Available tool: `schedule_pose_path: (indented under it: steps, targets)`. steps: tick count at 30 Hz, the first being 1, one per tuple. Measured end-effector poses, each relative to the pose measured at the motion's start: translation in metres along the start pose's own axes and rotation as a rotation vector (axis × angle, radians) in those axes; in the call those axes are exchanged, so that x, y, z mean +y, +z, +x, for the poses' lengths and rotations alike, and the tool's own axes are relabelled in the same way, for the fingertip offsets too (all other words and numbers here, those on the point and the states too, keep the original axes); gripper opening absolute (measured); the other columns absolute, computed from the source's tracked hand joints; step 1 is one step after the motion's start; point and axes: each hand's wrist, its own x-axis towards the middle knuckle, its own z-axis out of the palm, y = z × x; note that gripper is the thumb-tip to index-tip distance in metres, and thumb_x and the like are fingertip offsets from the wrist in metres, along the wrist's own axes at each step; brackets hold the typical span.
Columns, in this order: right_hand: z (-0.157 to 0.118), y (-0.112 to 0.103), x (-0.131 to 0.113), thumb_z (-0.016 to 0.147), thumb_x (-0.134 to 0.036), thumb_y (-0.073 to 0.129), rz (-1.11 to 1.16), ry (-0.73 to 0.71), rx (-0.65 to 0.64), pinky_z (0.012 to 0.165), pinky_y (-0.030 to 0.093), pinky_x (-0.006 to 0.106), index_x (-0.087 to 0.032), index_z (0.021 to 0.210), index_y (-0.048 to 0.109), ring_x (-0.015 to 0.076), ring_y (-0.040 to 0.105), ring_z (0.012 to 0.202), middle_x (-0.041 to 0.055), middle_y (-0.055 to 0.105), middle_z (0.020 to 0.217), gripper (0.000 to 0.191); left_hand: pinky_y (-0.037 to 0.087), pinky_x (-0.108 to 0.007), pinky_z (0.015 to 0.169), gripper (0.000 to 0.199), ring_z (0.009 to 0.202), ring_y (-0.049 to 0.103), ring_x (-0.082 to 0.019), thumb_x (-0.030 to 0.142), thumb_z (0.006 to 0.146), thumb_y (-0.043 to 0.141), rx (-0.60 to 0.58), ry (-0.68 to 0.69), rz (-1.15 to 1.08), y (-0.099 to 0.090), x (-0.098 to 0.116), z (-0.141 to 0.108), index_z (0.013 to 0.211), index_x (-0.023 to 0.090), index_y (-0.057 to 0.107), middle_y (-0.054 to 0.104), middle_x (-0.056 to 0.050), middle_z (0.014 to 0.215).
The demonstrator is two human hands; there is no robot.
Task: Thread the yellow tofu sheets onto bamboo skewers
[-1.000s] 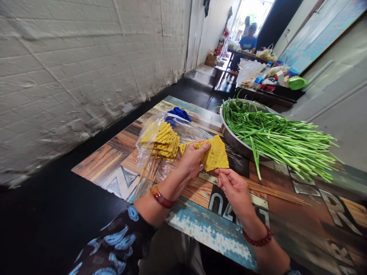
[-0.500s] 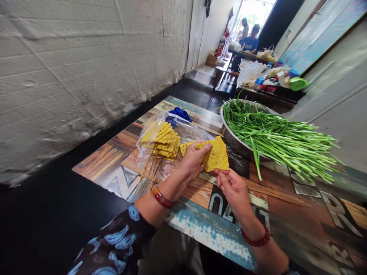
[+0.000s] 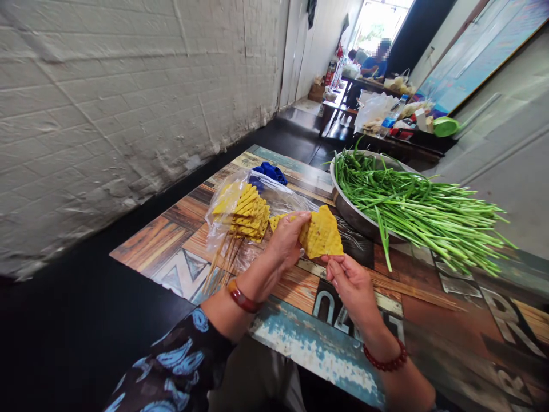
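A thin, yellow scored sheet that looks like tofu skin [image 3: 322, 232] is held up over the table. My left hand [image 3: 286, 240] is closed on its left side, thumb on top. Just below the lower edge, my right hand [image 3: 349, 283] is closed in a pinch, fingertips touching that edge; what lies between them is too small to make out. To the left, several skewered yellow sheets [image 3: 251, 214] are stacked partly inside a clear plastic bag [image 3: 218, 197], their bamboo skewers [image 3: 221, 263] pointing toward me. More loose skewers [image 3: 412, 289] lie right of my right hand.
On the patterned table [image 3: 146, 237], a metal basin [image 3: 349, 209] of long green stalks [image 3: 429, 212] stands to the right, stalks overhanging its rim. A blue cloth [image 3: 270, 171] lies behind the bag. Farther back, a person [image 3: 373, 66] sits at a cluttered table; a white wall [image 3: 141, 97] runs along the left.
My left thumb has shifted slightly up and left on the yellow sheet, and more of its face shows. My right hand stays at the lower edge. In the background, people have moved.
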Motion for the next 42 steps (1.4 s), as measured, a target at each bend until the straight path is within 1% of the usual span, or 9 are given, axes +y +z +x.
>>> schedule_pose_path:
  steps: [8,15,23,29,36,42]
  targets:
    - [0.000,-0.001,0.002,0.091,-0.052,0.060,-0.016,0.001,0.003,0.050,0.036,0.025,-0.020,0.087,0.068,0.0150,0.056,0.058,0.0011,0.061,0.065,0.033,0.046,-0.022,0.062,0.031,0.062,0.060,-0.010,0.033,0.057,0.086,-0.003,0.007,0.030,0.001,-0.002,0.000,0.072,0.015,0.067,0.068,0.001,0.069]
    - [0.001,0.001,0.003,0.090,-0.054,0.061,0.001,-0.019,0.008,0.051,0.038,0.025,-0.020,0.088,0.068,0.0143,0.055,0.057,0.0008,0.062,0.064,0.034,0.045,-0.021,0.057,0.037,0.061,0.059,-0.011,0.035,0.055,0.087,0.008,0.013,0.088,0.002,-0.003,-0.001,0.078,0.015,0.066,0.067,0.002,0.069]
    - [0.001,0.002,0.003,0.090,-0.054,0.060,0.008,0.004,0.002,0.047,0.034,0.024,-0.020,0.090,0.068,0.0125,0.049,0.053,0.0010,0.061,0.065,0.036,0.049,-0.023,0.061,0.038,0.065,0.062,-0.012,0.037,0.056,0.087,-0.005,0.017,0.132,0.003,-0.004,-0.002,0.080,0.014,0.067,0.069,0.000,0.073]
    - [-0.001,0.007,-0.006,0.088,-0.054,0.063,0.107,0.081,0.002,0.042,0.027,0.023,-0.019,0.089,0.068,0.0084,0.037,0.045,-0.0028,0.054,0.061,0.036,0.049,-0.022,0.060,0.037,0.064,0.062,-0.012,0.036,0.055,0.087,-0.005,0.018,0.137,0.004,-0.005,-0.002,0.077,0.014,0.066,0.069,0.000,0.071]
    - [-0.002,0.008,-0.005,0.088,-0.051,0.066,0.172,0.122,0.014,0.042,0.031,0.022,-0.017,0.093,0.069,0.0070,0.041,0.045,-0.0033,0.057,0.062,0.034,0.049,-0.021,0.061,0.035,0.063,0.061,-0.010,0.034,0.055,0.088,-0.013,0.026,0.114,0.004,-0.008,-0.001,0.074,0.014,0.067,0.068,0.001,0.070]
    - [-0.002,0.010,-0.009,0.086,-0.050,0.070,0.248,0.137,0.019,0.041,0.029,0.020,-0.016,0.088,0.070,0.0050,0.040,0.043,-0.0032,0.058,0.061,0.034,0.048,-0.021,0.056,0.034,0.060,0.061,-0.010,0.035,0.057,0.088,-0.015,-0.014,0.114,0.003,-0.009,-0.002,0.076,0.015,0.069,0.068,0.002,0.069]
